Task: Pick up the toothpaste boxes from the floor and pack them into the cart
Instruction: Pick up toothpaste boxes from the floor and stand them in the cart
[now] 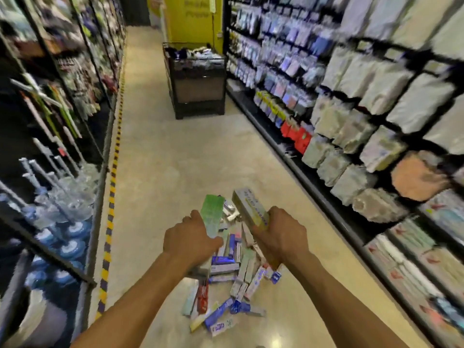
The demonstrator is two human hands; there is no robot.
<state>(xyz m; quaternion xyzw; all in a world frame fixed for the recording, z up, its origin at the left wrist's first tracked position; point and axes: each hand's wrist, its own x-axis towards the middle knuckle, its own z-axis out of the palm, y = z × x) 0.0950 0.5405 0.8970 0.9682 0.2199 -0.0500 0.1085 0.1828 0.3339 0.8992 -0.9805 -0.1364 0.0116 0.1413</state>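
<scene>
Green box [213, 214], pale yellow box [251, 209], beige floor [160, 156], yellow-and-black striped floor tape [110, 217].

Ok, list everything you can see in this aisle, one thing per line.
toothpaste boxes: many, blue, green, white and red, heaped on the floor
green box: one, green, in the left hand
yellow box: one, pale yellow, in the right hand
display bin: one, dark, mid-aisle ahead
pillar: one, yellow, behind the bin
striped tape: one line, yellow and black, along the left shelf base
left shelves: one run, dark, stocked, left of the aisle
right shelves: one run, dark, pale packets, right of the aisle
left hand: one, grips the green box
right hand: one, grips the yellow box
</scene>
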